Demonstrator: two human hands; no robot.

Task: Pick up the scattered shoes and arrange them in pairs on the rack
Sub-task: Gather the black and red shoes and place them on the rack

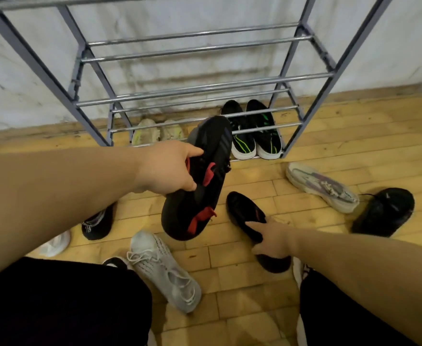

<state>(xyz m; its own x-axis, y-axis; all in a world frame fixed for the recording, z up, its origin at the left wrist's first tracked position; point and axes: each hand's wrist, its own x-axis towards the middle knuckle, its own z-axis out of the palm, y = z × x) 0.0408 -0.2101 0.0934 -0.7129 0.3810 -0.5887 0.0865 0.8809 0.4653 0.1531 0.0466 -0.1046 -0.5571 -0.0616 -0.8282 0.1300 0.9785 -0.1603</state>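
Note:
My left hand (170, 168) grips a black shoe with red tabs (200, 186) and holds it in the air in front of the metal shoe rack (200, 88). My right hand (274, 239) grips its matching black shoe (245, 216), which lies on the wooden floor. On the rack's bottom shelf stand a black pair with green stripes (255, 131) and a pale yellowish pair (155, 132).
Loose shoes lie on the floor: a white knit sneaker (165, 268), a white-and-purple sneaker (322, 186), a black shoe at right (384, 211), a black-and-white shoe (97, 223) and a white one (55, 243) at left. My dark-trousered knees fill the bottom corners.

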